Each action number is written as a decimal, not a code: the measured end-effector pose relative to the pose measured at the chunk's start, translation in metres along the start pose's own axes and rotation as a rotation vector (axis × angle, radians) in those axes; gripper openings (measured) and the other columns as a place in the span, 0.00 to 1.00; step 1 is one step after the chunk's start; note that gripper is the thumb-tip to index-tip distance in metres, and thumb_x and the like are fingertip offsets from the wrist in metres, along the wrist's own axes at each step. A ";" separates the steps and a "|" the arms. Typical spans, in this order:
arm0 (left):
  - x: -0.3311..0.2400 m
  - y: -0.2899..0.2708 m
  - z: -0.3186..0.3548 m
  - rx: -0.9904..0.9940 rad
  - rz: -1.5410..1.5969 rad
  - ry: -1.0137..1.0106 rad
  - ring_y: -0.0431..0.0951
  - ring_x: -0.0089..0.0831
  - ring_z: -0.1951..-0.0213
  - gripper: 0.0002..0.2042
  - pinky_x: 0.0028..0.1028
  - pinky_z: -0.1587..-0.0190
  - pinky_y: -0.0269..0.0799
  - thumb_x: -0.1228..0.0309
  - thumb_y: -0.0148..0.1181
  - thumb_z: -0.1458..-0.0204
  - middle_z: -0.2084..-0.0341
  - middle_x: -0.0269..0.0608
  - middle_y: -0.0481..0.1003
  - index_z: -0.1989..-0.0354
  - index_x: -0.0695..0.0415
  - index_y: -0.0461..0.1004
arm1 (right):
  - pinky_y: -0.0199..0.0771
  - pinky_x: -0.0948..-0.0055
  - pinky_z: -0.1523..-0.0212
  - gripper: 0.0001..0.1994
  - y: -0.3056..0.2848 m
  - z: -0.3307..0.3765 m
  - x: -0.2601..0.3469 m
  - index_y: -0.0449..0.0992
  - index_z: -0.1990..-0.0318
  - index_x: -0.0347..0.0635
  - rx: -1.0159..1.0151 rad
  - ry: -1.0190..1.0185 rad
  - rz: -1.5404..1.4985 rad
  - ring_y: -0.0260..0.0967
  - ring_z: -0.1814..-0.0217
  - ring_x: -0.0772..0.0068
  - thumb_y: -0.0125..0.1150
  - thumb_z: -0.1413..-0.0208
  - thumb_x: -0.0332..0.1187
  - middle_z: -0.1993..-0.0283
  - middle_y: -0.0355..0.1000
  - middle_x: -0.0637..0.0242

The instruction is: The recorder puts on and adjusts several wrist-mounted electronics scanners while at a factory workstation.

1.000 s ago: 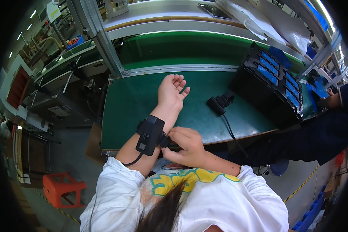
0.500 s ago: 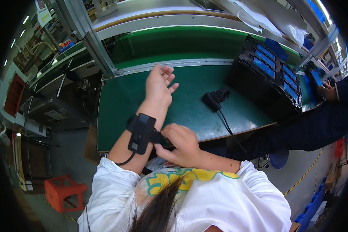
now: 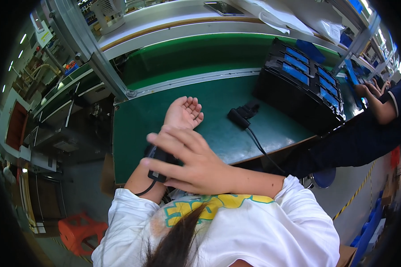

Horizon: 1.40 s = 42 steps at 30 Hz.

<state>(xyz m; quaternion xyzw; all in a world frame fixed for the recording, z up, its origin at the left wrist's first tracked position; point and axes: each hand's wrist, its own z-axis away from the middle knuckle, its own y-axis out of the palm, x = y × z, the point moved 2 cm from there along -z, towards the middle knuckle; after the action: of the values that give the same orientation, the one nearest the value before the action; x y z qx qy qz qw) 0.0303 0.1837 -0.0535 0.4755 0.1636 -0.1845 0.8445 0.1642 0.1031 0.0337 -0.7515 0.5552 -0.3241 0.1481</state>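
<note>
My left hand lies palm up above the green bench top, its fingers loosely curled and apart with nothing in them. A black box-shaped device with a cable is strapped to my left forearm. Over this device reaches my right hand, its fingers spread out and partly hiding it. Whether those fingers press on the device or hover just above it, I cannot tell. To the right of my left hand, a second black device with a strap and cable rests on the bench.
A black crate with blue items on top stands at the bench's right. Another person's arm is beyond it. Behind the green bench runs a metal rail, with a white shelf above. A red stool stands at lower left.
My right hand has gone from pinching at the strap's side to spreading over the forearm device. My left hand has drawn closer to me and its fingers have curled more.
</note>
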 end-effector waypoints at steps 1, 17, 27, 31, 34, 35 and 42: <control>0.004 0.000 -0.001 0.013 -0.008 -0.013 0.70 0.30 0.67 0.04 0.34 0.62 0.66 0.70 0.48 0.49 0.72 0.35 0.71 0.72 0.57 0.67 | 0.53 0.55 0.47 0.27 0.004 -0.002 -0.003 0.68 0.53 0.51 -0.005 0.008 0.018 0.57 0.47 0.54 0.65 0.69 0.35 0.52 0.62 0.59; -0.008 0.006 0.005 0.040 0.182 0.045 0.68 0.28 0.70 0.04 0.30 0.62 0.64 0.75 0.45 0.49 0.76 0.36 0.68 0.74 0.59 0.66 | 0.54 0.52 0.51 0.22 0.029 0.011 -0.008 0.69 0.60 0.47 -0.084 -0.055 0.066 0.55 0.50 0.55 0.64 0.70 0.34 0.54 0.60 0.59; -0.040 -0.001 0.011 0.142 0.396 0.136 0.68 0.30 0.68 0.05 0.31 0.63 0.62 0.73 0.45 0.49 0.75 0.38 0.67 0.73 0.60 0.65 | 0.58 0.63 0.46 0.30 0.039 0.048 -0.011 0.55 0.44 0.36 -0.158 0.327 -0.189 0.53 0.43 0.49 0.60 0.55 0.33 0.44 0.52 0.48; -0.036 0.019 0.022 0.266 0.476 0.056 0.66 0.30 0.66 0.05 0.31 0.62 0.60 0.73 0.45 0.49 0.74 0.38 0.66 0.73 0.60 0.64 | 0.64 0.68 0.53 0.25 0.059 0.055 -0.010 0.57 0.47 0.34 -0.099 0.521 -0.553 0.60 0.49 0.56 0.58 0.52 0.31 0.49 0.58 0.52; -0.031 0.028 0.017 0.286 0.469 0.011 0.66 0.30 0.67 0.04 0.31 0.63 0.60 0.74 0.46 0.49 0.75 0.39 0.65 0.73 0.60 0.64 | 0.67 0.70 0.59 0.17 0.050 0.055 -0.019 0.64 0.55 0.34 -0.149 0.464 -0.424 0.66 0.57 0.57 0.58 0.52 0.30 0.58 0.65 0.55; -0.029 0.028 0.015 0.284 0.459 0.016 0.65 0.30 0.68 0.04 0.30 0.63 0.59 0.74 0.46 0.50 0.75 0.39 0.65 0.73 0.60 0.64 | 0.67 0.70 0.59 0.17 0.049 0.056 -0.021 0.64 0.55 0.34 -0.179 0.472 -0.396 0.66 0.57 0.57 0.58 0.52 0.30 0.58 0.65 0.55; -0.040 -0.008 -0.001 0.215 0.446 0.056 0.63 0.31 0.69 0.02 0.30 0.64 0.60 0.76 0.47 0.51 0.75 0.41 0.65 0.72 0.61 0.64 | 0.65 0.69 0.75 0.14 0.063 0.063 -0.019 0.66 0.61 0.39 -0.199 0.444 -0.565 0.64 0.75 0.62 0.59 0.54 0.33 0.66 0.61 0.60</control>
<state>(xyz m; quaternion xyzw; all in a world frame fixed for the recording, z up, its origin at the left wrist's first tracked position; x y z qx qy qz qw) -0.0090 0.1864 -0.0419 0.5917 0.0572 0.0033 0.8041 0.1554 0.0914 -0.0558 -0.7971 0.3735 -0.4518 -0.1452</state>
